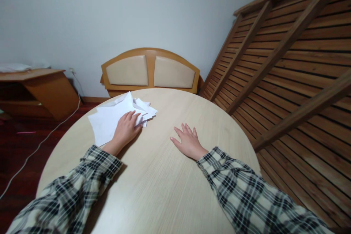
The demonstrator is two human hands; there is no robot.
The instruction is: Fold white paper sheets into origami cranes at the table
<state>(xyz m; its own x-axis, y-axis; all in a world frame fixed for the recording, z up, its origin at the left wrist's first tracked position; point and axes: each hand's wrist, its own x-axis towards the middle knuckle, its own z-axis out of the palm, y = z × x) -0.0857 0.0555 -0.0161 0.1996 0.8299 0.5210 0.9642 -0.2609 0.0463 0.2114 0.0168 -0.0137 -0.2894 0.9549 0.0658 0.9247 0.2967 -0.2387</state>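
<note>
An untidy pile of white paper sheets (106,122) lies on the left part of a round, light wooden table (164,190). My left hand (126,129) rests on the near right part of the pile, its fingers stretched over the top sheet and nothing visibly gripped. Some corners of the lower sheets stick out beyond my fingertips. My right hand (188,142) lies palm down on the bare tabletop, right of the papers and apart from them, with fingers spread. Both forearms wear checked sleeves.
Behind the table stands a wooden headboard (150,67) with two cream panels. Slatted wooden frames (296,65) lean along the right side. At left are a wooden desk (52,91) and a white cable (41,144) running across the dark red floor.
</note>
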